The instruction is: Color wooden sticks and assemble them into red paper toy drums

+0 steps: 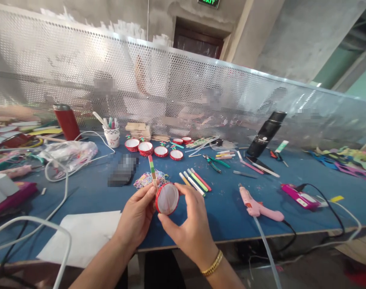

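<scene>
My left hand [140, 214] pinches a flat wooden craft stick [152, 170] with green, red and brown bands, which stands up from its fingertips. Between the thumb and fingers of my right hand [191, 218] is a small round drum [168, 198] with a red rim and a pale, translucent face turned toward me. The drum's left edge is against or very near my left fingers; whether it touches the stick I cannot tell. Behind them lies a heap of coloured strings [146, 180]. Several felt-tip pens [197, 180] rest beside the heap.
Several red-rimmed drums [161, 151] sit farther back, near a cup of pens [112, 137]. A pink glue gun [256, 205] and a purple power strip [300, 196] lie right. White paper [80, 235] and a white cable [65, 188] are left. A black bottle [265, 136] leans at back right.
</scene>
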The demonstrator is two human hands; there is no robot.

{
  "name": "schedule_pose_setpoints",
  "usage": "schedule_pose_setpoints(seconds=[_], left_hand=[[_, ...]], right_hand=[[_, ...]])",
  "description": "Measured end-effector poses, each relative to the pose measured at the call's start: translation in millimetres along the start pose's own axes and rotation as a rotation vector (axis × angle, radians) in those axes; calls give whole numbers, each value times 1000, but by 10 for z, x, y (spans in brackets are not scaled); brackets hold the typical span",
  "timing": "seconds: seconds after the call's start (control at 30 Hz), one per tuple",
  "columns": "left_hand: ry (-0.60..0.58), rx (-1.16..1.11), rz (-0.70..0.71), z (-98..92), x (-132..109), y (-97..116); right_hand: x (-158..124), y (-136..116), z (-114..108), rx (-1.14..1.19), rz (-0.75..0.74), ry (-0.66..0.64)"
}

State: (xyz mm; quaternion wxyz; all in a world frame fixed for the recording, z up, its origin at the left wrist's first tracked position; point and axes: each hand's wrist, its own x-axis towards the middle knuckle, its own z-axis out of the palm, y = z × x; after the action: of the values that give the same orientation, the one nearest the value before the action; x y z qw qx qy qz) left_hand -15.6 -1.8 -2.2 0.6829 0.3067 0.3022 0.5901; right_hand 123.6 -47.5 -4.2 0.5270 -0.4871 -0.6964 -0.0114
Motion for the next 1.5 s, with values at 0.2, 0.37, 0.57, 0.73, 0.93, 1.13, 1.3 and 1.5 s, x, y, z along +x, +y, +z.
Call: schedule_pose_setpoints(seconds=[0.2, 0.37, 0.57, 0.73, 0.93, 1.13, 1.3, 1.5], left_hand=[[50, -12, -15, 39, -9, 4], [89, 18, -26, 45, -17, 4], [105, 33, -25, 29, -15, -10], [81, 11, -41, 17, -1, -18], [-25, 38, 38, -28, 9, -30], [-34, 47, 43, -13, 21, -43], [-19, 78, -22, 4, -8, -36], [-68, 96, -44, 45, -52, -26]], right_hand=[[12, -5, 59, 33, -20, -10], [2, -26, 79, 52, -20, -14], [-3, -66, 123, 77, -20, -10], [-91, -20, 158, 361, 87, 56], [-131, 42, 168, 1065, 427, 40], [-165, 14, 97, 1344, 559, -28], [-135, -10, 67, 1404, 527, -120], [-87, -7, 84, 1443, 530, -145]])
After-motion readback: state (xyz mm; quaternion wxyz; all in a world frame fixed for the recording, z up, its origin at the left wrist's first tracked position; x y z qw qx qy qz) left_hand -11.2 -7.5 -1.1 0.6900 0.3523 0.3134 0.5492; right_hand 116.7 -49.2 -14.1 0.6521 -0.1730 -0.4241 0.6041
